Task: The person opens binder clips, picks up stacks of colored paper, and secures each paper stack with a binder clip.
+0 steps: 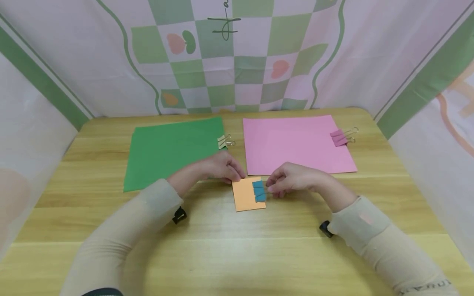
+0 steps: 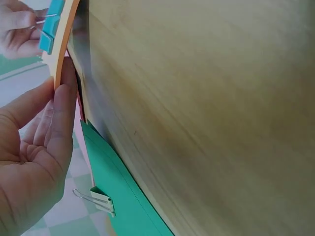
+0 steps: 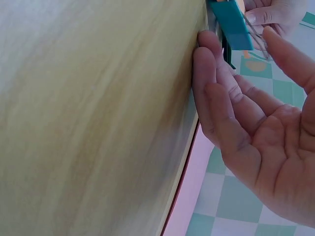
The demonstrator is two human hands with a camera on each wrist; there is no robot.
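A small square stack of orange note paper [image 1: 244, 195] lies near the middle of the table, with a blue binder clip [image 1: 259, 191] on its right edge. My left hand [image 1: 223, 166] pinches the stack's upper left corner between thumb and fingers. Beside the clip is my right hand [image 1: 292, 179], its thumb close to the wire handles. In the right wrist view the right hand's thumb and fingers [image 3: 211, 93] stand apart, the fingers low along the tabletop. The clip's wire handles [image 3: 258, 39] show near that thumb; whether they touch cannot be told.
Green paper sheets [image 1: 174, 152] with a cream binder clip [image 1: 222, 142] lie at back left. Pink sheets [image 1: 292, 144] with a pink binder clip [image 1: 338, 138] lie at back right. A patterned curtain [image 1: 218, 61] hangs behind the wooden table [image 1: 237, 255].
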